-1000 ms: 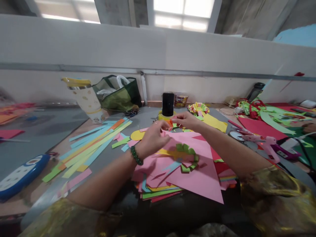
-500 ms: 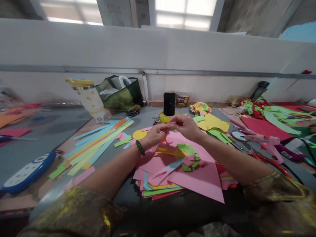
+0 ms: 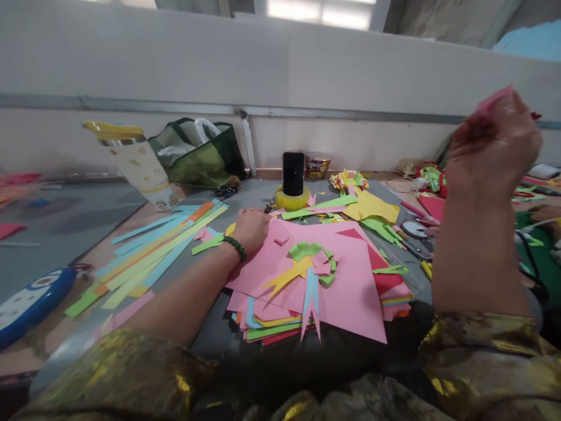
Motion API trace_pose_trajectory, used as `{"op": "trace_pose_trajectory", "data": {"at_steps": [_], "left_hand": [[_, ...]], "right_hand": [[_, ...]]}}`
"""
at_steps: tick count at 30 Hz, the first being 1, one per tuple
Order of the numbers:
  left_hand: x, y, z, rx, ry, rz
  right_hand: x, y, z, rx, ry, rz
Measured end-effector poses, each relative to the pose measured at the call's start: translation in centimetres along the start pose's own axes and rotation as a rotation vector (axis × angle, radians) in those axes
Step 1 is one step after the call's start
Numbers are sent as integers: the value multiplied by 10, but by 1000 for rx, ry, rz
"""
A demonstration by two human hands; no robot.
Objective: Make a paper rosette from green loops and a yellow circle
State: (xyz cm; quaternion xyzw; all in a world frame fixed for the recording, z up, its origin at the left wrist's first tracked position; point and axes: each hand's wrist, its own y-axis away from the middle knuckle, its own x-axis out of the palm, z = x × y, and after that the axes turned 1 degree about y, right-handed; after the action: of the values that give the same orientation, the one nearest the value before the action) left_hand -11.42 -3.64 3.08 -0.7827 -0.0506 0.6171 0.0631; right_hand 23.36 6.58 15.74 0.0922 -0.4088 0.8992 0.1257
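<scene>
My right hand (image 3: 495, 143) is raised at the upper right, its fingers closed on a small pink piece of paper (image 3: 495, 102). On the left, my left hand (image 3: 253, 229) rests by the upper left corner of a pink paper sheet (image 3: 359, 292); its fingers are bent away from me and mostly hidden. A paper rosette (image 3: 302, 251) of green and pink loops, with a yellow tail (image 3: 287, 276) and a blue tail (image 3: 311, 292), lies on that sheet. Between my left hand and the rosette is a small folded pink piece (image 3: 281, 240).
Coloured paper strips (image 3: 162, 251) fan out at the left, near a tilted tumbler (image 3: 135, 166) and a green bag (image 3: 199, 155). Behind the sheet, a phone (image 3: 293, 173) stands in a yellow holder (image 3: 292, 199). A ruffled paper flower (image 3: 349, 180) and yellow paper (image 3: 372, 206) lie further right.
My hands have come apart: the right swung up and right with the pink piece, the left lowered leftward. The rosette and its tails now show fully. The view has tipped downward.
</scene>
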Motion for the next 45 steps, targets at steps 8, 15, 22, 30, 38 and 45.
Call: {"op": "trace_pose_trajectory", "data": {"at_steps": [8, 15, 22, 30, 38, 45], "left_hand": [[-11, 9, -17, -15, -129, -36], [-17, 37, -39, 348, -84, -22], [-18, 54, -56, 521, -169, 171], [-12, 52, -54, 542, -206, 178], [-11, 53, -55, 563, -217, 155], [-14, 56, -61, 544, -246, 174]], "right_hand": [[49, 98, -18, 493, 177, 574], [74, 158, -16, 514, 431, 1104], [75, 165, -15, 413, 762, 1275], [78, 167, -13, 357, 938, 1269], [78, 170, -18, 344, 973, 1279], [79, 170, -15, 346, 1033, 1280]]}}
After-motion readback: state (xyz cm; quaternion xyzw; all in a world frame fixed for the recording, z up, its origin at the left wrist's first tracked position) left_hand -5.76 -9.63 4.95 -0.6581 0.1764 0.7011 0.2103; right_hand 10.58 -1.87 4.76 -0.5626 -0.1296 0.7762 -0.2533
